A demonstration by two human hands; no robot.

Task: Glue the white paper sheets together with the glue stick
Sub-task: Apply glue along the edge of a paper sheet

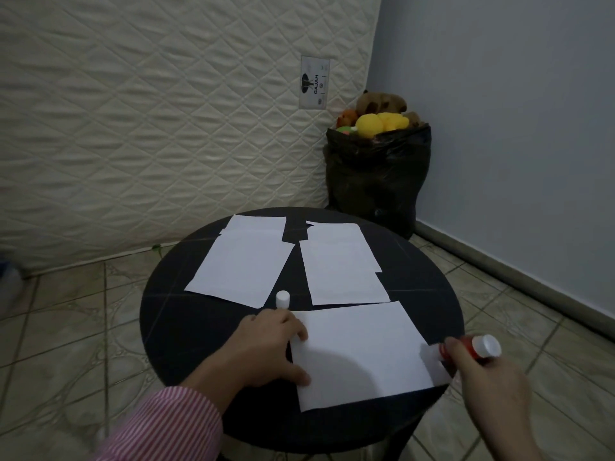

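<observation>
A white paper sheet (pixel 359 354) lies at the near side of the round black table (pixel 186 327). My left hand (pixel 269 344) presses flat on its left edge, fingers spread. My right hand (pixel 489 384) grips a red glue stick (pixel 472 349) with a white end, its tip touching the sheet's right edge. Two more stacks of white sheets lie farther back, the left stack (pixel 243 264) and the right stack (pixel 339 261). A white cap (pixel 283 299) stands upright just beyond my left hand.
An upright quilted mattress (pixel 149 121) stands behind the table. A black bag (pixel 376 174) full of plush toys sits in the corner by the blue wall. Tiled floor surrounds the table.
</observation>
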